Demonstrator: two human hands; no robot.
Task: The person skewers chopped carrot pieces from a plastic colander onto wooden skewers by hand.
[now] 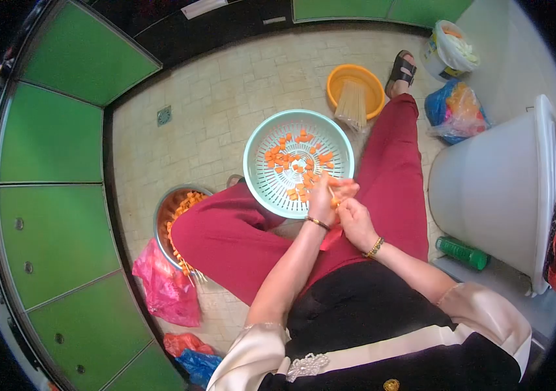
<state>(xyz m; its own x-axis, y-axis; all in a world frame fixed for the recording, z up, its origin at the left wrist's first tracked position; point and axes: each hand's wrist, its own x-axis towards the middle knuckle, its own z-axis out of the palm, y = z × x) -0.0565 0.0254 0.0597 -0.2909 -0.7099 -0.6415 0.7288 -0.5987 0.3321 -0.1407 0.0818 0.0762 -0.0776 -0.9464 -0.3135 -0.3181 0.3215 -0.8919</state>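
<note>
Orange chunk (335,202) in right hand (358,225)

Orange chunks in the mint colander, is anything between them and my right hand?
Yes, your left hand is over the colander's near right rim, between your right hand and the orange chunks. Nothing visible covers the chunks toward the far side.

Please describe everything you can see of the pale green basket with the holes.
The basket is round and wide, apparently plastic, with a smooth raised rim and narrow slots spreading outward from the centre of its base. It is open side up, between the maroon trouser legs; what supports it is hidden. Small orange pieces lie scattered inside. The left hand overlaps its near right edge in view; whether they touch, I cannot tell.
</note>
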